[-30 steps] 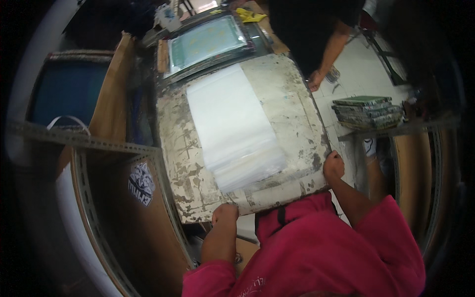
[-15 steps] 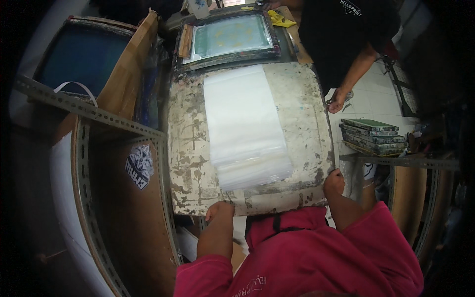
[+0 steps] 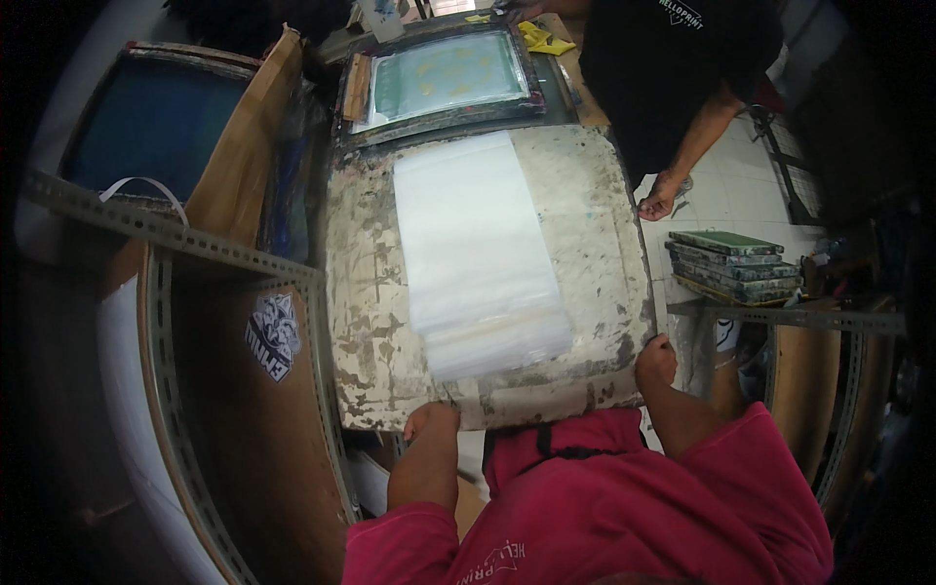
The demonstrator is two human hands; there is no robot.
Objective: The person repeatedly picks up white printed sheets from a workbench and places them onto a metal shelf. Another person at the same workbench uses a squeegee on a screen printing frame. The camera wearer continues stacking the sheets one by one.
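Observation:
My left hand [image 3: 432, 419] is curled at the near left edge of a large paint-stained board [image 3: 369, 283]. Around the board's near right corner, my right hand [image 3: 656, 361] is closed, its fingertips partly hidden. Lengthwise on the board lies a long stack of thin white plastic sheets or bags [image 3: 478, 234], with a more see-through, layered near end. Neither hand touches this stack. Beyond it, a framed printing screen [image 3: 448, 73] with a green and pale blue mesh rests at the far end.
Another person's hand [image 3: 658, 200] is beside the board's right edge. Several stacked frames [image 3: 736, 263] stand at the right. A metal shelf rail [image 3: 175, 229] and a blue-meshed screen [image 3: 156, 122] flank the left side. A yellow cloth [image 3: 546, 39] lies near the far screen.
The whole view has shifted slightly. My hands keep their places at the board's edge, and the white stack still lies on the board.

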